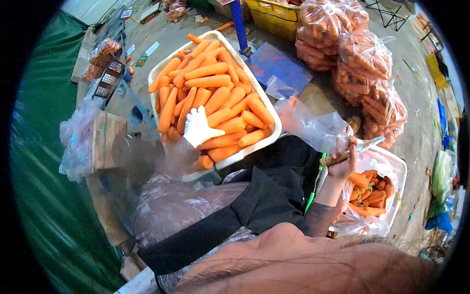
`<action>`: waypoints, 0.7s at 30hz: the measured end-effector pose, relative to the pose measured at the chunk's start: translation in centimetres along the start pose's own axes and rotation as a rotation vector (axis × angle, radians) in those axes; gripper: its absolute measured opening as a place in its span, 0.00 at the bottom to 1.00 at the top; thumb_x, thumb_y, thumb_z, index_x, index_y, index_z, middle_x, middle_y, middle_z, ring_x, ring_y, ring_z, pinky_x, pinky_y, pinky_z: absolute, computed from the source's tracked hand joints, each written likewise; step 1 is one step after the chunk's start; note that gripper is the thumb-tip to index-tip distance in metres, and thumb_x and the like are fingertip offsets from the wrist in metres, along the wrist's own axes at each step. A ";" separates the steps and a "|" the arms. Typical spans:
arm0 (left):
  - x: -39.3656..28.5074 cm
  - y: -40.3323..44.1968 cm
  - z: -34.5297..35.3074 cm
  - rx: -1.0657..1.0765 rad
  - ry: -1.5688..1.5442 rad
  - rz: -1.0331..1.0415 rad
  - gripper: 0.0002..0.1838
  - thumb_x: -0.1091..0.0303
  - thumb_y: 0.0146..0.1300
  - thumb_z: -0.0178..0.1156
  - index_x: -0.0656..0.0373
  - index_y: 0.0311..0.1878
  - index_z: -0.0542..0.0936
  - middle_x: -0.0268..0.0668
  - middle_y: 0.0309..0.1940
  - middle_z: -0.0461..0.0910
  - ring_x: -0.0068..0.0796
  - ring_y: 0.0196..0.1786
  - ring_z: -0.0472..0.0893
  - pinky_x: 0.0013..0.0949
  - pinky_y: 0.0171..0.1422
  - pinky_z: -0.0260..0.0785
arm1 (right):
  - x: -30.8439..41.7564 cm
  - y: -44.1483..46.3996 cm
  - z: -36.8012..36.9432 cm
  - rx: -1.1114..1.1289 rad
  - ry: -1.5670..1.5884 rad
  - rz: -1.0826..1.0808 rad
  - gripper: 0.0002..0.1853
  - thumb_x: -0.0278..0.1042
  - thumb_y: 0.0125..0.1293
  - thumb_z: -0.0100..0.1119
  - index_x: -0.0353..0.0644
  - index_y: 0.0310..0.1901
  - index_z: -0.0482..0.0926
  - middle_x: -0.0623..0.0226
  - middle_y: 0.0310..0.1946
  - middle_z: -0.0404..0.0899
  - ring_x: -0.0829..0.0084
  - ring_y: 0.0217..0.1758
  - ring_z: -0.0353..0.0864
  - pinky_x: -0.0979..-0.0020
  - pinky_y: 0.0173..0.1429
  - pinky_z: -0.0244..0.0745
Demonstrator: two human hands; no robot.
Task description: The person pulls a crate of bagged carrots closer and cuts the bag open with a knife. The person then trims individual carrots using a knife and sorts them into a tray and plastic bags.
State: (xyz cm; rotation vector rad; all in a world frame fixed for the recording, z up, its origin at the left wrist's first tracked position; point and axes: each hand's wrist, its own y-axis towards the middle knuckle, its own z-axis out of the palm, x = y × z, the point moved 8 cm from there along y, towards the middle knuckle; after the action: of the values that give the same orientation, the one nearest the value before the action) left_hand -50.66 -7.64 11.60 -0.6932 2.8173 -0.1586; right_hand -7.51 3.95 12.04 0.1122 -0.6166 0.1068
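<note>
My left hand [198, 128], in a white glove, rests over the near side of a heap of peeled carrots [208, 82]. Its thumb is spread away from the fingers, and I see no carrot in its grasp. The carrots fill a white tub [274, 115]. My bare right hand [344, 164] is closed around a knife [335, 159], whose blade points to the upper right. Close beside that hand hangs a clear plastic bag [318, 130]; whether the fingers also touch it I cannot tell. Below the knife stands a second white tub [400, 172] lined with plastic, holding carrot pieces [376, 196].
Several clear bags of carrots [364, 59] are stacked at the upper right. A yellow crate [274, 22] and a blue board [276, 66] lie beyond the tub. At left are a beige crate [110, 130] with plastic bags and a green tarpaulin [46, 161].
</note>
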 end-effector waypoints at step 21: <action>-19.9 1.0 -9.6 -0.142 -0.175 0.871 0.25 0.63 0.37 0.67 0.59 0.43 0.79 0.45 0.31 0.81 0.48 0.38 0.81 0.41 0.43 0.73 | -0.2 -0.9 0.7 -0.052 0.005 0.010 0.19 0.42 0.62 0.51 0.40 0.51 0.69 0.68 0.52 0.70 0.76 0.31 0.70 0.77 0.25 0.67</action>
State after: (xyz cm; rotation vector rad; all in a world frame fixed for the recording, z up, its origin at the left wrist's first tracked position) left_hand -36.40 3.04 24.72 0.5033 2.6937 0.2433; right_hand -7.95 2.93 12.45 0.0585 -0.6150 0.1009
